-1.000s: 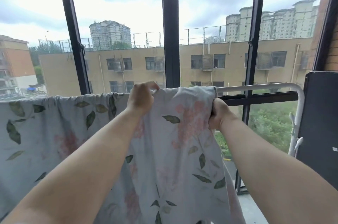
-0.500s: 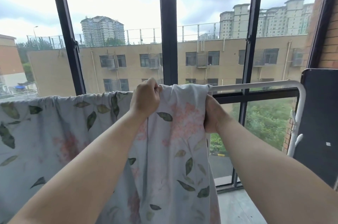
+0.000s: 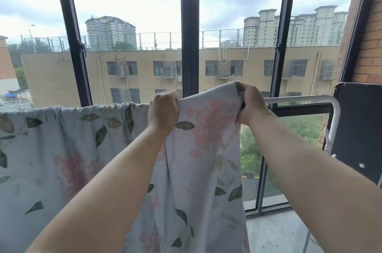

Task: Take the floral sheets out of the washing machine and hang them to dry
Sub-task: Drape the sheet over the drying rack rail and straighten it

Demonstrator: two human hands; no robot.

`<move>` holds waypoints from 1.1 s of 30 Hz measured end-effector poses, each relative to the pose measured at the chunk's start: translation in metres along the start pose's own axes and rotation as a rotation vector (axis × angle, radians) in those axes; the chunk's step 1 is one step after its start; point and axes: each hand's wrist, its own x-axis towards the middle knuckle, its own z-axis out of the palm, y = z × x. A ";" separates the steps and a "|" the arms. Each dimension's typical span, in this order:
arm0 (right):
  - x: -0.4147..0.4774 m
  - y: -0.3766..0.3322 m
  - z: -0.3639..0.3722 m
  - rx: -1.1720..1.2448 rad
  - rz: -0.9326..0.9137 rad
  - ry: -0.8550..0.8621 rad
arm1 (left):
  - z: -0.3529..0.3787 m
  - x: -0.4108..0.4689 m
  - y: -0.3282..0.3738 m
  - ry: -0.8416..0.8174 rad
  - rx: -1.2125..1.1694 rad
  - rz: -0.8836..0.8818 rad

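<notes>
Over the white rail (image 3: 299,99): floral sheet (image 3: 198,153) draped and bunched along it (green leaves, pink blossoms).
Left hand (image 3: 163,112): fingers curled round the sheet's top edge, at the rail.
Right hand (image 3: 252,106): gripping the sheet's end corner, just above the rail.
Window frame (image 3: 190,25): behind the rail.

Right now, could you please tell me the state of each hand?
Left hand: closed, gripping the top edge of the floral sheet.
Right hand: closed, gripping the same sheet's end.
</notes>
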 end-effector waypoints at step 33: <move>0.058 -0.057 -0.119 -0.284 -0.045 0.251 | 0.106 0.022 0.139 -0.257 0.173 0.188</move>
